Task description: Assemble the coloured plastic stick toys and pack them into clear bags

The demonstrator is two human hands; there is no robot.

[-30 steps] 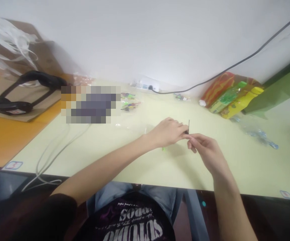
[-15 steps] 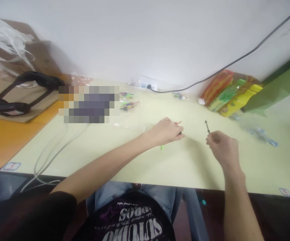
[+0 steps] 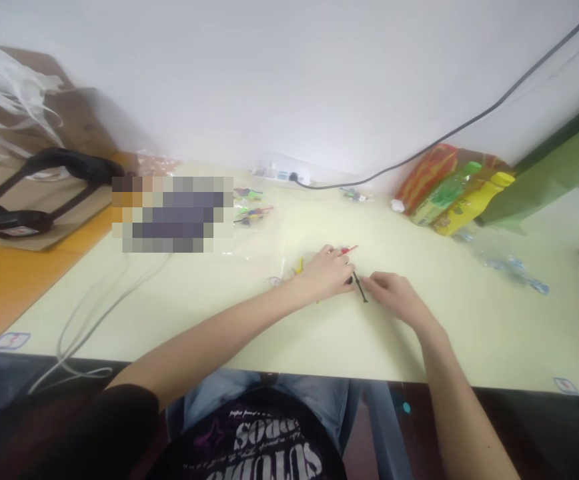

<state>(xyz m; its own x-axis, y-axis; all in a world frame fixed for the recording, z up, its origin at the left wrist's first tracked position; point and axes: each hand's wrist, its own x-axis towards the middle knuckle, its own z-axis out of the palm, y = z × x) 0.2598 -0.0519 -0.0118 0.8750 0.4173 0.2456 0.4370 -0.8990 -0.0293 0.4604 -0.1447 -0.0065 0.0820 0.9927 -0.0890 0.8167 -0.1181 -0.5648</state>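
My left hand rests low over the table with its fingers curled. A small dark piece shows under its fingertips; the hand hides most of it. A red thin piece sticks out beyond its knuckles, and a yellow piece lies beside the wrist. Just to the right, my right hand is closed in a pinch at a thin black rod with widened ends. The rod slants down toward me, its upper end close against the left fingers. Whether it touches the dark piece cannot be seen.
Small colourful parts in clear bags lie behind to the left, near a pixelated area. A power strip with a grey cable sits by the wall. At right are a green bottle, a yellow bottle and clear plastic bags.
My right hand has moved left with the black rod, bringing it to my left hand. The rod now points down toward me instead of up. My left hand stays nearly in place.
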